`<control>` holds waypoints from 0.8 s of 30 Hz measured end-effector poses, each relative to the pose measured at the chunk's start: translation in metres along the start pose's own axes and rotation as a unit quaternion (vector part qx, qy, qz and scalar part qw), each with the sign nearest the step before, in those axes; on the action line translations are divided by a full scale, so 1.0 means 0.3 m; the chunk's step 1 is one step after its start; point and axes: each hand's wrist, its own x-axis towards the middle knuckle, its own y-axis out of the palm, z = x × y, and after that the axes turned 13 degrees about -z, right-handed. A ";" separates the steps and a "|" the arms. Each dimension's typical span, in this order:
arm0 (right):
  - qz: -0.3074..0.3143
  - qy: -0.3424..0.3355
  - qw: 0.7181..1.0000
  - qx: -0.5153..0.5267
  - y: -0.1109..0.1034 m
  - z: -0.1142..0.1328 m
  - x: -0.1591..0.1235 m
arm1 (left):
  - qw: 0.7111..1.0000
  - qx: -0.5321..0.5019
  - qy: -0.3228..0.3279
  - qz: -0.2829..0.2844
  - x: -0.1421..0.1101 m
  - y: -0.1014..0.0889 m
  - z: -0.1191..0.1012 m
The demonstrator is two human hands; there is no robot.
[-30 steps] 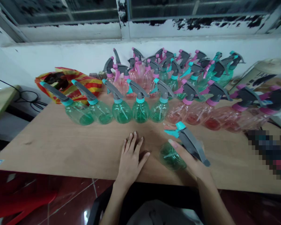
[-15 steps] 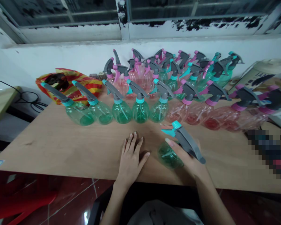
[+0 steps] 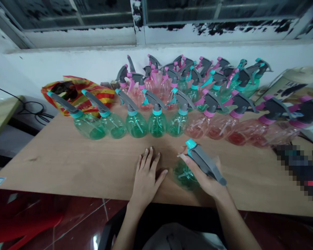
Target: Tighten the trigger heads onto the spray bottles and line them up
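My right hand (image 3: 205,175) is wrapped round the neck of a green spray bottle (image 3: 184,175) with a grey and turquoise trigger head. Fingers reach up at its trigger, and the bottle's round body shows below them, close to the tabletop; whether it touches the wood I cannot tell. Flat on the wooden table (image 3: 99,170), to the left of that bottle, lies my left hand (image 3: 146,173), fingers spread and holding nothing. Beyond both hands stands a front row of green spray bottles (image 3: 136,125) on the left and pink spray bottles (image 3: 220,128) on the right.
Behind the front row more pink and green bottles (image 3: 156,88) crowd against the wall. A red and yellow plastic bag (image 3: 94,95) sits at the back left, near a black cable (image 3: 36,113). At the back right leans a pale cylindrical container (image 3: 287,85). A red chair (image 3: 28,218) is at lower left.
The trigger head in my right hand has shifted slightly left and nearer to me, and my fingers have closed round the turquoise trigger. My left hand stays in place.
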 end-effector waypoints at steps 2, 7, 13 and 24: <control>0.015 -0.005 1.000 0.009 -0.003 0.009 0.004 | 1.000 0.000 -0.001 0.001 0.000 0.000 0.000; 0.038 -0.004 0.999 0.018 -0.010 0.033 0.006 | 1.000 -0.002 -0.002 0.002 0.000 0.000 0.002; 0.050 0.002 0.999 0.008 -0.013 0.027 -0.001 | 1.000 -0.006 -0.005 0.001 -0.001 0.000 0.001; 0.060 -0.006 0.998 0.000 -0.015 0.030 0.007 | 1.000 -0.011 -0.005 -0.004 0.001 -0.003 -0.001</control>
